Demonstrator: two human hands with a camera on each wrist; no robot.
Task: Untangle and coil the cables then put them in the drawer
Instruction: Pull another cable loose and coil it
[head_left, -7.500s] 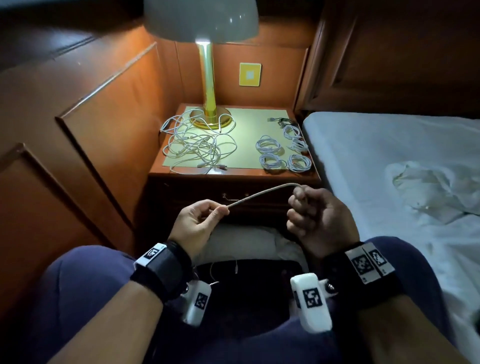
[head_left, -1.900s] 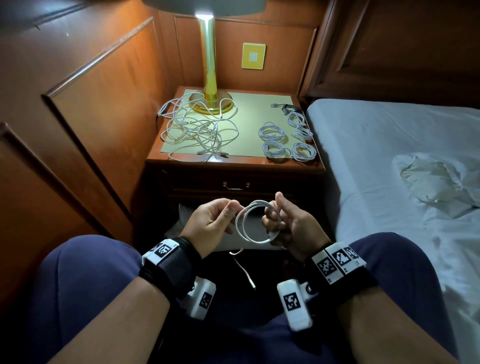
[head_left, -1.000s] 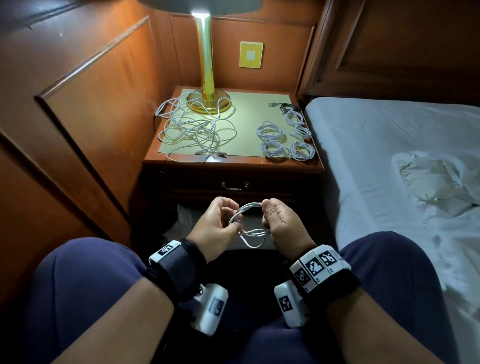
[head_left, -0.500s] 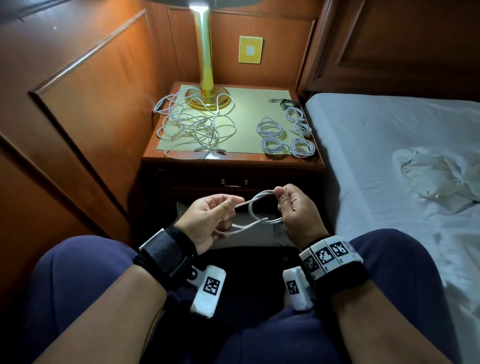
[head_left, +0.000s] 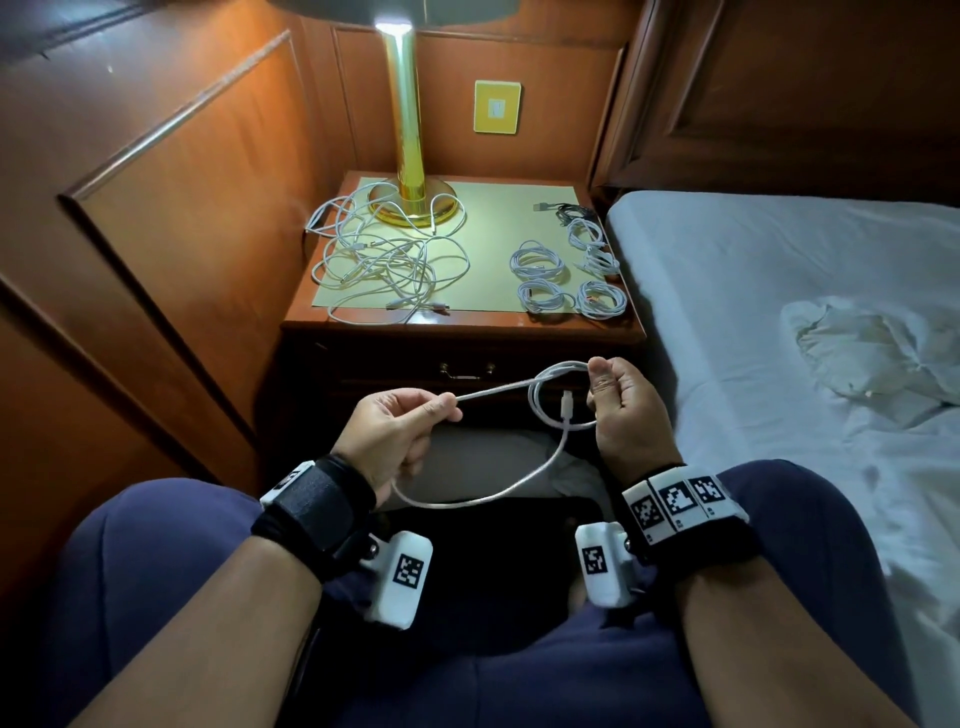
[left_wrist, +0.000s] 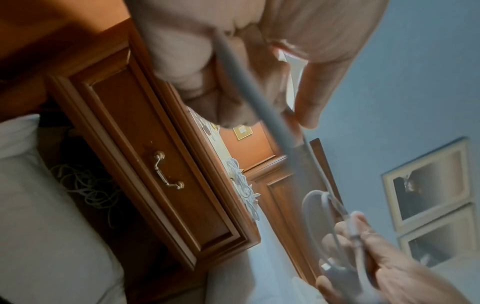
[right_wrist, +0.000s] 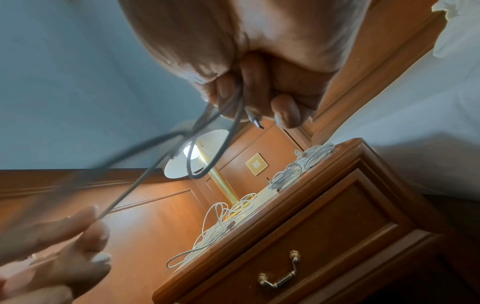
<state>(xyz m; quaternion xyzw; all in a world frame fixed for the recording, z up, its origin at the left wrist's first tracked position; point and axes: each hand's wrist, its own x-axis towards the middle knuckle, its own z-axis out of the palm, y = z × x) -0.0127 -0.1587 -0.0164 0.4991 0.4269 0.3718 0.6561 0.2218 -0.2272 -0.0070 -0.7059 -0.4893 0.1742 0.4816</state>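
Note:
I hold one white cable over my lap in front of the nightstand. My right hand grips a small loop of it, with the plug end hanging inside the loop. My left hand pinches the free length, which runs taut to the loop and sags below my wrist. A tangled pile of white cables lies on the left of the nightstand top. Several coiled cables lie on its right side. The drawer with a brass handle is closed.
A brass lamp stands at the back of the nightstand. Wood panelling runs along the left. A bed with a white sheet and a crumpled cloth lies to the right. More loose cable lies under the nightstand.
My hands have drawn apart, the left pulling a length of cable out to the left. The loop in my right hand is now smaller and higher.

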